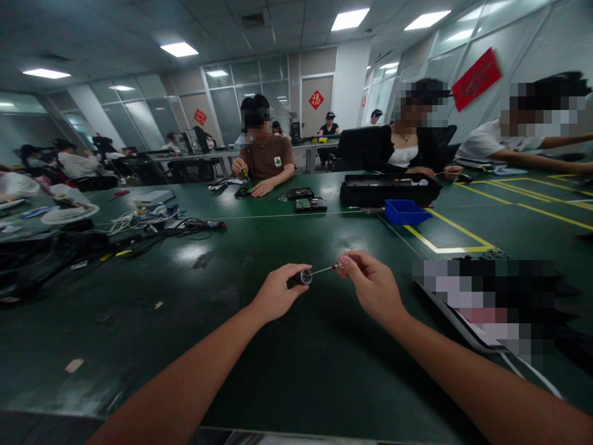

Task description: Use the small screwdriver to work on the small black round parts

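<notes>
My left hand (278, 292) is closed around a small dark cylindrical part (306, 277), whose round, ringed open end faces right. In my right hand (373, 284) is a screwdriver (334, 266) with a reddish handle and a thin metal shaft, gripped between thumb and fingers. The shaft points left, and its tip reaches the open end of the cylindrical part. Whether the tip touches anything inside is too small to tell. Both hands are above the dark green table (259, 383). My fingers cover most of the part and of the handle.
A blue bin (405, 212) stands beside a black tray (389, 191) ahead. Circuit-board devices (310, 204) lie near a co-worker in brown (269, 154). Cables (139, 238) and tools spread on the left. A partly blurred flat object (463, 309) is by my right arm.
</notes>
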